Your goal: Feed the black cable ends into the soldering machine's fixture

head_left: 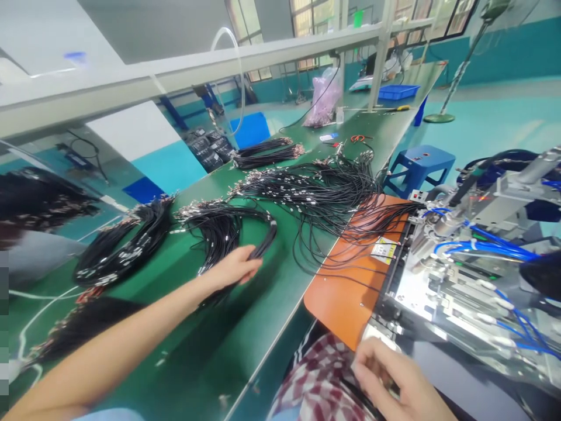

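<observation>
My left hand [239, 267] is closed around a looped bundle of black cables [267, 231], which bends back over the green table. Under and behind it lies a pile of black cables [219, 231] with metallic ends. At the lower right, my right hand [392, 374] has its fingers curled in beside the front corner of the machine. What they hold, if anything, is hidden; a dark strip shows just below them. A wide spread of loose black cables [307, 187] runs from the table onto the orange board [337, 292] at the machine.
The machine [460, 280] with blue air tubes fills the right side. More cable bundles [127, 245] lie at the left and another bundle [267, 153] farther back. A blue stool [423, 164], a pink plastic bag [324, 96] and a blue tray [398, 92] stand beyond. A shelf beam [184, 70] crosses above.
</observation>
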A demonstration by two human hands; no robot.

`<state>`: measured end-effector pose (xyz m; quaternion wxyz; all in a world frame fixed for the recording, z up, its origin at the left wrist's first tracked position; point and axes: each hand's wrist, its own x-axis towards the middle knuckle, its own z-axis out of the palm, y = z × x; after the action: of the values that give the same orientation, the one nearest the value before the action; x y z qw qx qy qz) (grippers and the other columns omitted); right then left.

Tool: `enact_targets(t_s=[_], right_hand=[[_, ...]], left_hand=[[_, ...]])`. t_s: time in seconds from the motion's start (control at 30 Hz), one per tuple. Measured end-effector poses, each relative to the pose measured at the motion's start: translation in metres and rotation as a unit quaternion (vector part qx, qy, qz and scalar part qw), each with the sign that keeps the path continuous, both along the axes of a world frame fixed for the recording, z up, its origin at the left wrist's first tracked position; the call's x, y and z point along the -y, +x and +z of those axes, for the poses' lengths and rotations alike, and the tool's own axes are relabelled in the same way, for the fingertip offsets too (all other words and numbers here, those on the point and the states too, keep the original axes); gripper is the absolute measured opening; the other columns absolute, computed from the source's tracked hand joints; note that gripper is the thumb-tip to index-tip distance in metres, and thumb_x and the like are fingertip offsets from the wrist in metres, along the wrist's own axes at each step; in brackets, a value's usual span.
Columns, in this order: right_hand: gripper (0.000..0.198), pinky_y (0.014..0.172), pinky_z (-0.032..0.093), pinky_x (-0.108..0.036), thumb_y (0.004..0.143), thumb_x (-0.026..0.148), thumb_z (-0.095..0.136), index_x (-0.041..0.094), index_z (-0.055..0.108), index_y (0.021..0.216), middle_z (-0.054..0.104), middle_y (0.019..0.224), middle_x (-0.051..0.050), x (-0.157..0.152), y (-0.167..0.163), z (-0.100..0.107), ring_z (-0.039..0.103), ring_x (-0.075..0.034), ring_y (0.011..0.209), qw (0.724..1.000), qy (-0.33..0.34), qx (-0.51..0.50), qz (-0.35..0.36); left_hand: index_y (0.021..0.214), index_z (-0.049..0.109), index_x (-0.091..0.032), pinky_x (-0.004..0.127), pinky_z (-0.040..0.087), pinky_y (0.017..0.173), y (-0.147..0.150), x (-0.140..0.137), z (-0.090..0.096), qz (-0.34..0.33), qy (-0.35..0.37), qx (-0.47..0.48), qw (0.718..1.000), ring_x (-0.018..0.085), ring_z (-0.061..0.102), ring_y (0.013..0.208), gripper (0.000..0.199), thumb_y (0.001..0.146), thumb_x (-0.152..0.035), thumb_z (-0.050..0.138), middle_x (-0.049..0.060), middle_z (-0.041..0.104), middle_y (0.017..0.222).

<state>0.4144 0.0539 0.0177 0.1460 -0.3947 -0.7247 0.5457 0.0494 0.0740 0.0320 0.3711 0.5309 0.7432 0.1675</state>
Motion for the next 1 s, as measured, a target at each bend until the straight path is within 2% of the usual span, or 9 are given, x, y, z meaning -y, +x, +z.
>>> enact_targets(t_s=[0.13,0.23,0.37,0.43,0.53,0.63,0.73,0.83,1.0], right_hand=[[0.03,0.07,0.047,-0.027,0.093,0.051,0.048,0.023,0.057,0.101,0.061,0.078,0.0,-0.025,-0.052,0.003,0.06,-0.015,0.073,0.989,-0.105,-0.097,-0.048],[0.044,0.077,0.05,-0.03,0.083,0.057,0.06,0.021,0.055,0.109,0.066,0.103,-0.007,-0.044,-0.104,-0.013,0.065,-0.019,0.094,0.934,-0.268,-0.206,-0.118],[0.045,0.067,0.049,-0.029,0.072,0.054,0.074,0.017,0.054,0.09,0.067,0.083,-0.005,-0.049,-0.148,-0.046,0.066,-0.018,0.076,0.855,-0.441,-0.22,-0.164],[0.042,0.059,0.045,-0.024,0.069,0.048,0.078,0.018,0.051,0.081,0.059,0.068,0.002,-0.045,-0.153,-0.056,0.06,-0.012,0.061,0.847,-0.438,-0.238,-0.187],[0.038,0.05,0.035,-0.02,0.075,0.048,0.072,0.017,0.05,0.081,0.05,0.059,0.007,-0.039,-0.151,-0.053,0.048,-0.007,0.05,0.869,-0.379,-0.259,-0.185],[0.035,0.051,0.034,-0.021,0.084,0.049,0.061,0.017,0.052,0.094,0.048,0.057,0.008,-0.033,-0.146,-0.035,0.046,-0.008,0.049,0.908,-0.287,-0.277,-0.128],[0.031,0.051,0.036,-0.022,0.09,0.046,0.055,0.018,0.049,0.1,0.044,0.058,0.009,-0.023,-0.14,-0.016,0.043,-0.008,0.047,0.925,-0.257,-0.275,-0.052],[0.03,0.051,0.038,-0.021,0.093,0.045,0.051,0.019,0.048,0.107,0.043,0.061,0.009,-0.014,-0.131,-0.008,0.043,-0.009,0.05,0.936,-0.253,-0.242,-0.025],[0.035,0.06,0.045,-0.024,0.096,0.043,0.048,0.02,0.046,0.122,0.046,0.067,0.006,-0.007,-0.117,-0.008,0.052,-0.011,0.06,0.955,-0.232,-0.184,0.012]], left_hand=[[0.095,0.045,-0.019,0.023,0.039,0.049,0.042,0.013,0.024,0.03,0.085,0.212,0.973,0.009,0.049,0.047,0.024,0.09,-0.041,0.051,-0.005,0.053,0.064],[0.106,0.047,-0.017,0.027,0.047,0.057,0.087,0.039,-0.007,0.008,0.082,0.249,0.965,0.012,0.055,0.053,0.027,0.092,-0.04,0.049,-0.001,0.06,0.072],[0.126,0.051,-0.016,0.038,0.044,0.1,0.113,0.072,-0.055,-0.051,0.093,0.199,0.974,0.024,0.056,0.114,0.042,0.09,-0.036,0.054,0.013,0.059,0.128],[0.108,0.064,-0.014,0.037,0.044,0.099,0.104,0.076,-0.063,-0.065,0.06,0.213,0.973,0.024,0.059,0.109,0.033,0.091,-0.04,0.053,0.011,0.067,0.113],[0.057,0.064,-0.012,0.029,0.048,0.062,0.075,0.059,-0.057,-0.005,0.036,0.289,0.957,0.016,0.058,0.057,0.051,0.09,-0.047,0.051,0.006,0.062,0.056],[0.081,0.069,-0.013,0.024,0.047,0.059,0.051,0.029,-0.044,0.075,0.078,0.33,0.938,0.014,0.06,0.064,0.032,0.088,-0.041,0.057,0.006,0.069,0.076],[0.12,0.062,-0.018,0.028,0.051,0.075,0.043,0.006,-0.037,0.127,0.076,0.51,0.847,0.018,0.065,0.091,0.042,0.081,-0.03,0.07,0.011,0.067,0.114],[0.119,0.064,-0.018,0.028,0.052,0.079,0.044,-0.003,-0.041,0.119,0.095,0.614,0.774,0.017,0.065,0.09,0.05,0.072,-0.027,0.079,0.009,0.07,0.106],[0.096,0.072,-0.013,0.027,0.054,0.07,0.045,0.0,-0.059,0.115,0.11,0.584,0.796,0.016,0.067,0.072,0.044,0.062,-0.038,0.086,0.008,0.073,0.08]])
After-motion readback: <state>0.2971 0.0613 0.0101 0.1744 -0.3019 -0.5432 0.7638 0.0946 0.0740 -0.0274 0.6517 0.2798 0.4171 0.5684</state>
